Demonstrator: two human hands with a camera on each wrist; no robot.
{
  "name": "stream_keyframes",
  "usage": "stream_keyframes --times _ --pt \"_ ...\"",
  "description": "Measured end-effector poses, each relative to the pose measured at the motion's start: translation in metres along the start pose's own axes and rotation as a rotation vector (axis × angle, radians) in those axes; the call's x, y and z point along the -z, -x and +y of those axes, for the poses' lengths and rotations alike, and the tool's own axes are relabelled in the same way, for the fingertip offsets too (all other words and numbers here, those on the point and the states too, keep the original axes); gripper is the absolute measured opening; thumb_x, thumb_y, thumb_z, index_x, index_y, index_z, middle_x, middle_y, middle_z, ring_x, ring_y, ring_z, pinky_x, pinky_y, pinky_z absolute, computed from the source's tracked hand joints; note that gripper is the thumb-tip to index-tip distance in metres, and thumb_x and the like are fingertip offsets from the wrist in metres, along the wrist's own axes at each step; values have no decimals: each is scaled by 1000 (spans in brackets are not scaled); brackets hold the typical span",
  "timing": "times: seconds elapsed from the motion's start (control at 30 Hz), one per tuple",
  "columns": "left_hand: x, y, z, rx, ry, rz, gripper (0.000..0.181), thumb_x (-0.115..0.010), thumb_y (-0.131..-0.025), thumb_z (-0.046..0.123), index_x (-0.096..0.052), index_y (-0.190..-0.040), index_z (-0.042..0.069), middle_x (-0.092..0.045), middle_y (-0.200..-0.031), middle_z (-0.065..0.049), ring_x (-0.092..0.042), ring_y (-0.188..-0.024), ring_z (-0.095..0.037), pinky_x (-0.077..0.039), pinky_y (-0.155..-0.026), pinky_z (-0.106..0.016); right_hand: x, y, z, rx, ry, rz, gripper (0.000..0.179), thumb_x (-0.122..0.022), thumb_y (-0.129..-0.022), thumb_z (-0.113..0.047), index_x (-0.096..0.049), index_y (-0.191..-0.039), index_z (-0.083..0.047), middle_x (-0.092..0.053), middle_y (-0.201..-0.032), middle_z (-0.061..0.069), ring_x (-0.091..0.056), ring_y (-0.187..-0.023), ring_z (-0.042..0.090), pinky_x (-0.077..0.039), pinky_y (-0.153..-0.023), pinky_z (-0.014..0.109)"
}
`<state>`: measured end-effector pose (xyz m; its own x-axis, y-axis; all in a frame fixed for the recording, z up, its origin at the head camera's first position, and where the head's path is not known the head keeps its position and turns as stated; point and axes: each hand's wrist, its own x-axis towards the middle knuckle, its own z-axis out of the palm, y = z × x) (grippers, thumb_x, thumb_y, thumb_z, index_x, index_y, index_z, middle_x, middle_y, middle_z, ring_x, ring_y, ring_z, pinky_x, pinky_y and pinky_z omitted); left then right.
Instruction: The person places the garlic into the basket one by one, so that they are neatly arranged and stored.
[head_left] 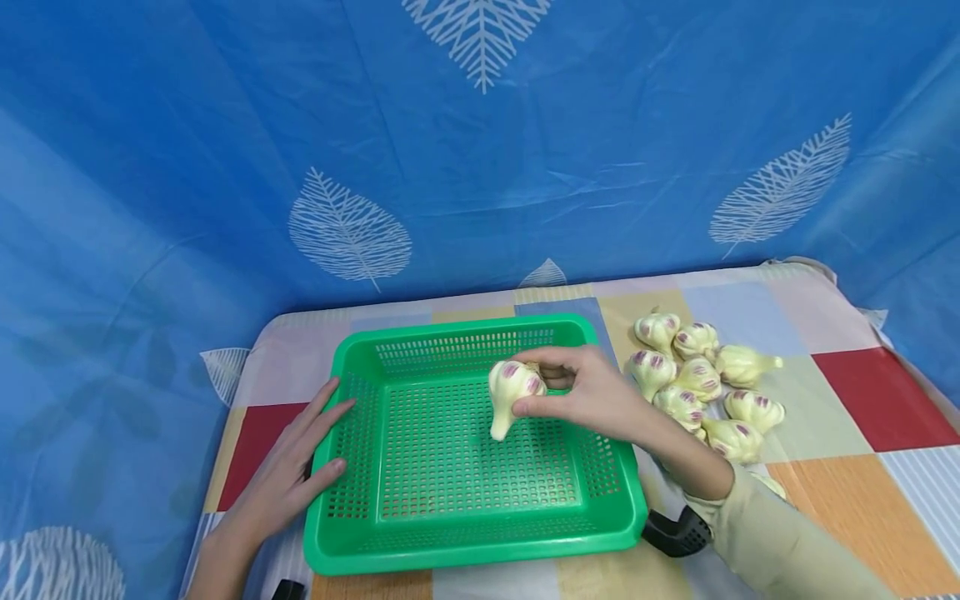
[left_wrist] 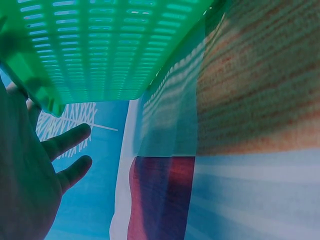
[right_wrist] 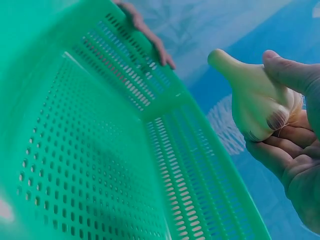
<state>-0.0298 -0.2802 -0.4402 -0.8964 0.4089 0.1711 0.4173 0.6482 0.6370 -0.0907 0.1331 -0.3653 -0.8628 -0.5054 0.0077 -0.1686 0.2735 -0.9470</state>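
Observation:
My right hand (head_left: 596,393) pinches a garlic bulb (head_left: 514,383) between thumb and fingers, above the inside of a green plastic basket (head_left: 480,560). The bulb is pale with purple streaks, and its stem points down toward the basket floor. In the right wrist view, the thumb presses one side of the garlic (right_wrist: 257,95) while the fingers support the root end. My left hand (head_left: 288,471) lies at the basket's left rim, its fingers spread and fairly straight over the edge. From the left wrist, that hand (left_wrist: 30,170) shows beside the perforated basket wall.
Several garlic bulbs (head_left: 699,379) lie heaped on the patchwork tablecloth (head_left: 832,492), right of the basket. One more is partly hidden by the right sleeve (head_left: 780,533). A blue leaf-patterned curtain (head_left: 525,183) hangs behind the table.

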Motion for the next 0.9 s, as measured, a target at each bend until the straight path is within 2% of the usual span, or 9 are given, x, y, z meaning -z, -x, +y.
stream_keyframes --times 0.3,0.57,0.67,0.9 --pt "-1 1 -1 2 8 5 78 -71 -86 16 -38 -157 21 -15 -168 -2 -20 -149 -23 -33 -98 -76 -15 -33 -1 5 118 -123 53 -84 -84 -34 -68 -129 -11 -72 -116 -2 -68 -108 13 -55 -90 30" --pt "-2 0 0 -4 -27 15 79 -72 -85 19 -38 -157 21 -16 -168 -2 -24 -147 -25 -44 -95 -68 -29 -56 -1 48 168 -230 47 -84 -83 -31 -71 -123 -10 -72 -111 -7 -67 -105 6 -52 -95 28" --pt "-2 1 1 -5 -39 19 79 -72 -85 19 -38 -157 20 -17 -168 -2 -26 -146 -25 -45 -94 -67 -36 -63 -2 69 185 -255 46 -85 -83 -29 -71 -122 -9 -72 -109 -7 -67 -102 4 -53 -92 27" --pt "-2 1 0 -8 -50 23 78 -72 -86 19 -39 -157 21 -17 -168 -2 -25 -146 -26 -40 -97 -70 -56 -83 8 145 309 -340 49 -84 -84 -30 -69 -124 -6 -73 -103 -5 -66 -85 1 -54 -72 25"
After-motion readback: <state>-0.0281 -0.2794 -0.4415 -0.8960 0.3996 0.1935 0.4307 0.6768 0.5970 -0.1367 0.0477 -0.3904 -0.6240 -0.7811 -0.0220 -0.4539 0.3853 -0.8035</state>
